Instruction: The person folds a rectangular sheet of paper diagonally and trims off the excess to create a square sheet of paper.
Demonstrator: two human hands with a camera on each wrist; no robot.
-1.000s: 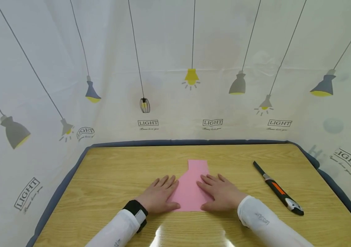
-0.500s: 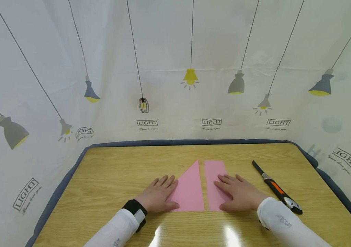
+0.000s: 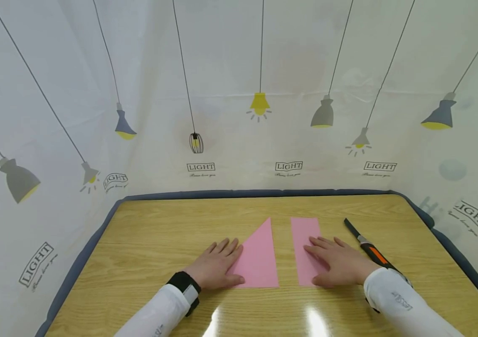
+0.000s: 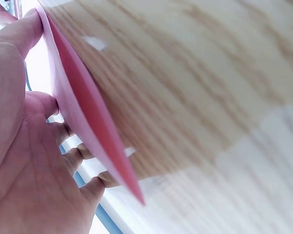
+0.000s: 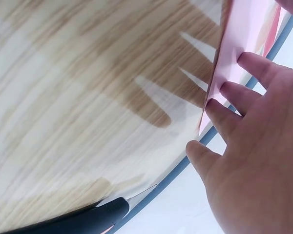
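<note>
Two pink paper pieces lie apart on the table. The left one, a folded triangle (image 3: pixel 260 262), shows a fold gaping along its edge in the left wrist view. My left hand (image 3: pixel 215 265) rests on its left side with fingers spread. The right one is a narrow pink rectangle (image 3: pixel 305 229), upright relative to me. Spread flat on its right part is my right hand (image 3: pixel 340 262); in the right wrist view its fingertips (image 5: pixel 227 90) touch the paper. Both palms hide parts of the paper beneath them.
A folding saw (image 3: pixel 375 255) with a black and orange handle lies to the right, partly behind my right forearm. The wooden table (image 3: pixel 163 220) has a dark blue edge (image 3: pixel 222 194). Behind it hangs a white curtain (image 3: pixel 222 56) printed with lamps.
The pink rectangle, first overlapping the triangle, has slid right under my right hand, and a gap now parts them. My left hand has stayed in place on the triangle.
</note>
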